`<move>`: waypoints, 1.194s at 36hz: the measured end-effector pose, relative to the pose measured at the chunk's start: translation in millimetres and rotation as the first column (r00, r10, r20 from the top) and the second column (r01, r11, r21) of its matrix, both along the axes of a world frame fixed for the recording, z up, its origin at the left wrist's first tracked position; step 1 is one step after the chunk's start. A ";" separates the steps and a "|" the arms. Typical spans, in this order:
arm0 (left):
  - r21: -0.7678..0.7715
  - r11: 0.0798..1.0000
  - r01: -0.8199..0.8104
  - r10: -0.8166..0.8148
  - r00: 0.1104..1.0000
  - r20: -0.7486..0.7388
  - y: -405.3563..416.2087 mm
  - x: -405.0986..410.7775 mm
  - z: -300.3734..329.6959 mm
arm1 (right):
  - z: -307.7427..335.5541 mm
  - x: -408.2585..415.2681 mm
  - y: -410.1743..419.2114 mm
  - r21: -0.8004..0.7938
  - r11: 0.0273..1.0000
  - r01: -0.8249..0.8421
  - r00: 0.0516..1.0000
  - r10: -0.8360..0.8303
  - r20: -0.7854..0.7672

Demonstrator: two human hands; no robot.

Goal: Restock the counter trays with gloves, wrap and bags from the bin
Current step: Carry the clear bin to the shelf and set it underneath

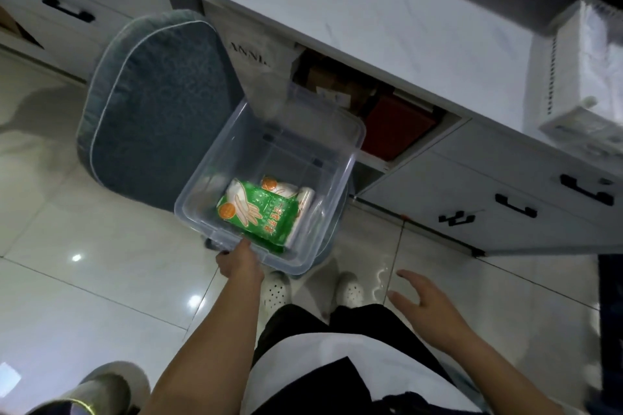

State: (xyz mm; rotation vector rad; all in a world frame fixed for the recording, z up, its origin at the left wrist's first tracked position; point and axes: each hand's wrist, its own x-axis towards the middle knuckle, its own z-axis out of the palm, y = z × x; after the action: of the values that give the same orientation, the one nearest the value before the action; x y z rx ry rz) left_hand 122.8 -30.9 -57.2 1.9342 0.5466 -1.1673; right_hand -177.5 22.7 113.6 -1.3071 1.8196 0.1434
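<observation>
A clear plastic bin sits on a grey-blue cushioned stool in front of the counter. Inside it lie green and white packs of gloves and a white roll beside them. My left hand grips the bin's near rim. My right hand hovers open over the floor to the right of the bin, fingers spread, holding nothing. A white slotted counter tray with white bags in it stands on the counter at the upper right.
The white counter runs diagonally across the top. Below it are drawers with black handles and an open shelf with a red box and a white paper bag. My feet in white shoes stand on glossy floor tiles.
</observation>
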 end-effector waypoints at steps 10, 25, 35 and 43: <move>0.005 0.995 0.095 -0.095 0.988 0.122 -7.2 0.8 -5.6 | -11.0 19.3 -49.9 0.010 0.996 -0.088 0.995 0.088 0.050; 0.183 0.977 0.107 -0.162 0.934 0.318 73.7 18.8 23.2 | -73.7 79.9 -280.4 -0.094 0.973 -0.209 0.962 0.222 0.158; 0.310 0.945 -0.103 0.000 0.948 0.318 127.1 14.7 18.5 | -154.4 126.6 -401.2 0.536 0.784 -0.314 0.942 0.187 0.279; 0.331 0.936 -0.120 0.016 0.954 0.300 127.3 26.8 10.9 | -197.8 173.2 -401.5 0.552 0.741 -0.382 0.907 0.185 0.378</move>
State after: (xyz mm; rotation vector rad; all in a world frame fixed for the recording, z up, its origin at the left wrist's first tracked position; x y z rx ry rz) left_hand 149.7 96.4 -46.3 2.3170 0.6867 -0.7519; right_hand -4.3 -378.9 -84.2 -1.0437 1.1434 0.6267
